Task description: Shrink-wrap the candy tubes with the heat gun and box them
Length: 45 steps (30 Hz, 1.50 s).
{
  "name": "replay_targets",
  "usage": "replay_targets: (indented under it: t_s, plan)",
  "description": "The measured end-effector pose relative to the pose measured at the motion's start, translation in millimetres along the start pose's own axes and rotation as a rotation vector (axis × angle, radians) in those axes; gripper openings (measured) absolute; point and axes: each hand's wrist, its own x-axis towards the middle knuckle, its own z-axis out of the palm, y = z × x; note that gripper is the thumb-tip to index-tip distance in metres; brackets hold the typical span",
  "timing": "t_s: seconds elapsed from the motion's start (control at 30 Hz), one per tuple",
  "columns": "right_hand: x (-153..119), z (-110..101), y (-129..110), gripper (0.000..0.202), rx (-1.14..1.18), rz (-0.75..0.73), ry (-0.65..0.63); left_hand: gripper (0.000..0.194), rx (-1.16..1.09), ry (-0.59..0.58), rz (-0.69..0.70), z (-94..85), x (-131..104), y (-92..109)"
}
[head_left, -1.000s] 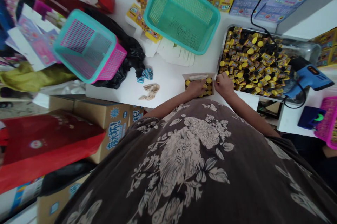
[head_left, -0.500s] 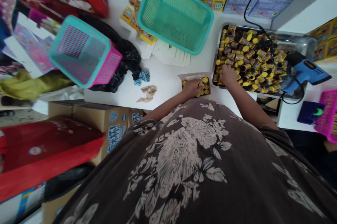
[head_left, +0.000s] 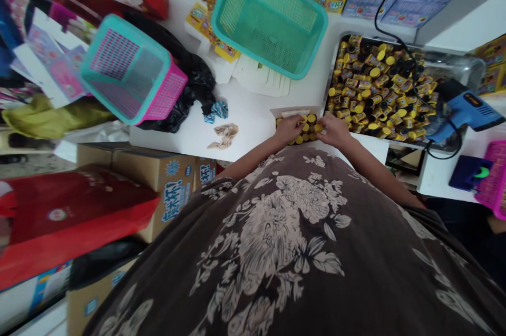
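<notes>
The left hand [head_left: 290,128] is laid over yellow-capped tubs [head_left: 299,139] in the open small box [head_left: 280,112], its fingers curled down at the caps; whether a tub is pinched cannot be told. The fingers of the right hand [head_left: 333,129] are bent together at the box's right side, with a yellow cap [head_left: 318,128] at their tips; whether it is gripped or only touched cannot be made out. The box is set on the white tabletop [head_left: 253,115], near the metal tray [head_left: 476,65] heaped with similar tubs [head_left: 375,88]. Over the tray's right part a blue heat gun [head_left: 462,112] and a black cable [head_left: 399,41] are seen. White cards [head_left: 263,80] and a green basket [head_left: 272,43] are placed beyond the box. Part of the box's contents is hidden by both hands, and its near edge is hard to make out
</notes>
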Motion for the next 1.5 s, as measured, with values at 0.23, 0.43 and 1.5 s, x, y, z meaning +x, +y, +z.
replay_targets:
  t_s: [0.23, 0.43, 1.5]
  plan:
    - [8, 2, -22, 0.042, -0.2, 0.098, -0.097, 0.032, 0.154, -0.142, 0.049, -1.6, -4, 9]
    - [-10, 0, 36, 0.035, -0.193, 0.365, 0.072, 0.035, 0.319, -0.261, 0.15, -5.9, -9, 17]
    - [-7, 26, -8, 0.034, 0.17, -0.142, 0.015, 0.032, -0.434, -0.122, -0.026, 4.6, -22, 1]
